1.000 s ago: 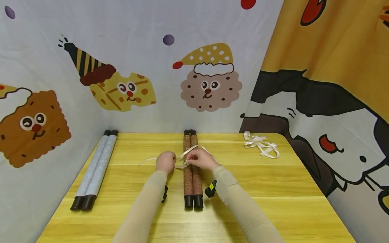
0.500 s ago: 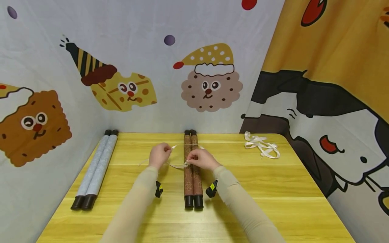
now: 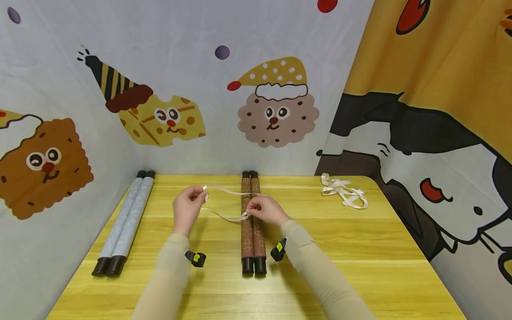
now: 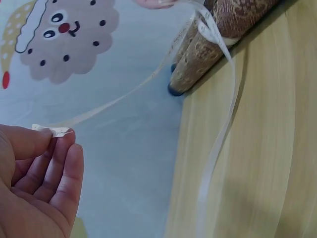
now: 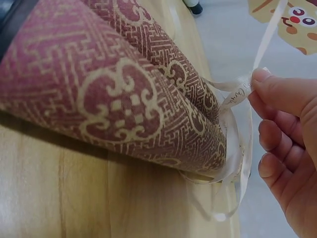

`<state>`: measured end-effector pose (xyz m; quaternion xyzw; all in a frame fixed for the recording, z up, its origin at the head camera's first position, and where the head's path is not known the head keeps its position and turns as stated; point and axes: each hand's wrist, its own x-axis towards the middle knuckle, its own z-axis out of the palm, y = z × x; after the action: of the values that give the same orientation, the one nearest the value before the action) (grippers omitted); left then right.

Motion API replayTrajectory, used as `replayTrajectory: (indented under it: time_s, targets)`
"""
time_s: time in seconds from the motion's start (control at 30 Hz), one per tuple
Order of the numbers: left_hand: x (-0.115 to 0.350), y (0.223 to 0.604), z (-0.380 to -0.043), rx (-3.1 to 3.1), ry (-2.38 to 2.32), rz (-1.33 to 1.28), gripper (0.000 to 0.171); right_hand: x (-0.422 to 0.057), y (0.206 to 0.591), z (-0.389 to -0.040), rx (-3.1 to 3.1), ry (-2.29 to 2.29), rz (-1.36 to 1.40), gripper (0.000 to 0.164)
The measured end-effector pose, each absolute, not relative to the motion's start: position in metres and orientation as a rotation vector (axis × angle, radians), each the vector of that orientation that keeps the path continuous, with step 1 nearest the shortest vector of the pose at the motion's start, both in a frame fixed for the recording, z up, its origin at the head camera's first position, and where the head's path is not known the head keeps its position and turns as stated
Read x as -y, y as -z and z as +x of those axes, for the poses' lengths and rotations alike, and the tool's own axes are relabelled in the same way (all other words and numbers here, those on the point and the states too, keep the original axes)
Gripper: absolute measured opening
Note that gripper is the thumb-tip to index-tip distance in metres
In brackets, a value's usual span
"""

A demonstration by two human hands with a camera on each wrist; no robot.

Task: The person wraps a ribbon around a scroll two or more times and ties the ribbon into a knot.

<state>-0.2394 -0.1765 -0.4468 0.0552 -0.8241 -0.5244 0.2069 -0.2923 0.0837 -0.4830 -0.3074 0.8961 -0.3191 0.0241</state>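
Two brown patterned scroll rolls point(image 3: 247, 240) with dark end caps lie side by side on the table, a white ribbon point(image 5: 229, 124) wrapped around them. My left hand point(image 3: 188, 209) is off to the left of the rolls and pinches one end of this ribbon between thumb and fingertips; that length runs back over the rolls. Over the rolls, my right hand point(image 3: 267, 210) pinches the ribbon between thumb and forefinger where it loops, and faint lettering shows on it in the right wrist view. Another ribbon length trails leftward from the loop, below the left hand's strand.
A pair of pale blue-grey scroll rolls point(image 3: 132, 218) with dark caps lies along the table's left side. A loose white ribbon point(image 3: 344, 191) is heaped at the back right of the wooden table point(image 3: 340, 253). Cartoon-printed cloth point(image 3: 192, 35) stands behind the table.
My left hand has moved left, away from the rolls, drawing out an end of the ribbon. The right hand has stayed over the rolls, still pinching the ribbon.
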Motion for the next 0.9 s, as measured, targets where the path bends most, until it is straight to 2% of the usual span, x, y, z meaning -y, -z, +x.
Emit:
replayTrajectory:
  time_s: [0.73, 0.9]
  targets:
    - [0.225, 0.423, -0.206, 1.932, 1.409, 0.363, 0.015, -0.084, 0.482, -0.291, -2.787, 0.991, -0.88, 0.006]
    - [0.225, 0.418, -0.199, 2.05, 1.331, 0.283, 0.013, -0.085, 0.482, -0.291, -2.786, 0.989, -0.882, 0.007]
